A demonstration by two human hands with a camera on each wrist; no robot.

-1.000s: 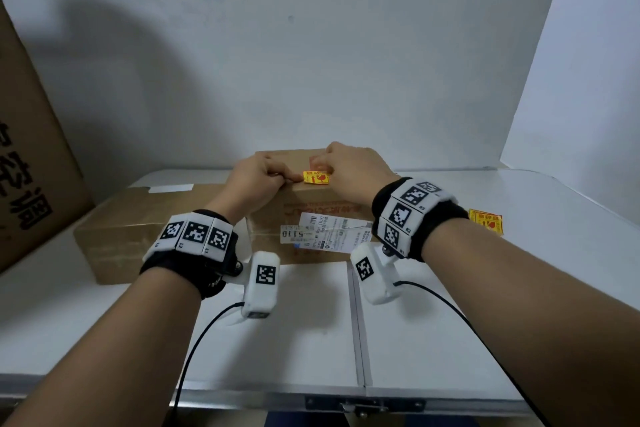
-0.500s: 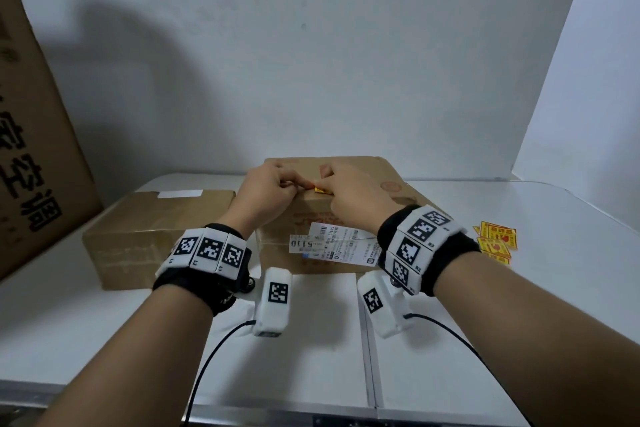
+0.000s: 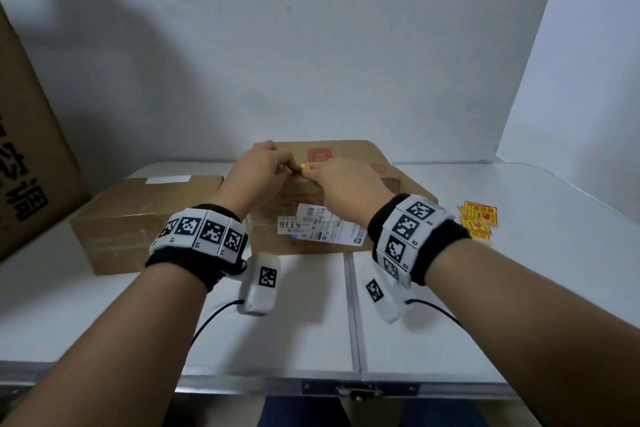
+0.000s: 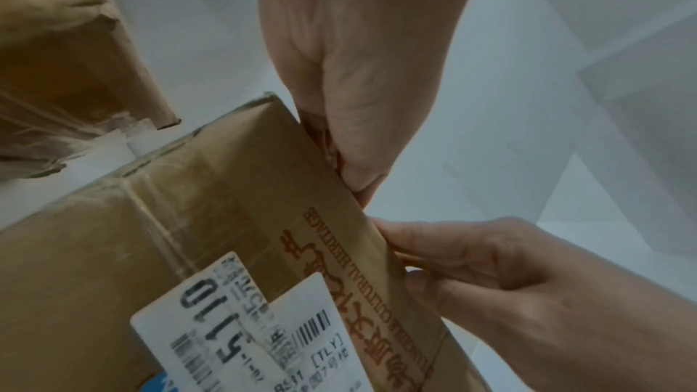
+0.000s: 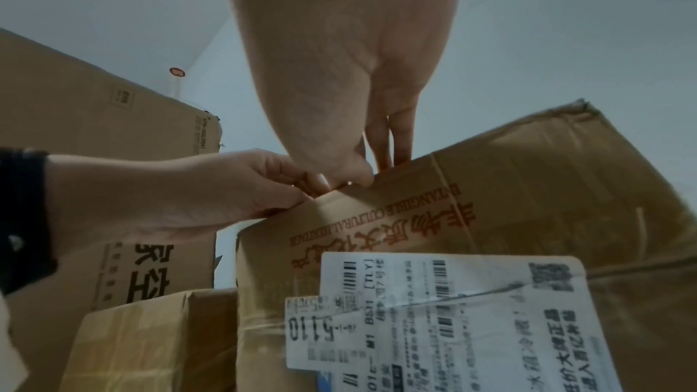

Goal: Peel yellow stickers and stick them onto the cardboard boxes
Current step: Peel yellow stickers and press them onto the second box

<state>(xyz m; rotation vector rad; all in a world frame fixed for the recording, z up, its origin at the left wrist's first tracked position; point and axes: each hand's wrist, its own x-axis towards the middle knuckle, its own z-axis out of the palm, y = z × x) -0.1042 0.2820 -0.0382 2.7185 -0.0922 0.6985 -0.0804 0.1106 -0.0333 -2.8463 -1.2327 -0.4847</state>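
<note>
Fingertips of both hands meet on a small yellow sticker (image 3: 306, 166), pinching it at the top front edge of the brown cardboard box with white shipping labels (image 3: 388, 180): left hand (image 3: 258, 172) curled, right hand (image 3: 343, 180) beside it. More loose yellow stickers (image 3: 479, 220) lie on the white folding table (image 3: 536, 191), right of that box.

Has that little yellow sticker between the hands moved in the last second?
Yes. The yellow sticker has gone from the near top edge of the middle box, above the white shipping label, farther back over the top.
</note>
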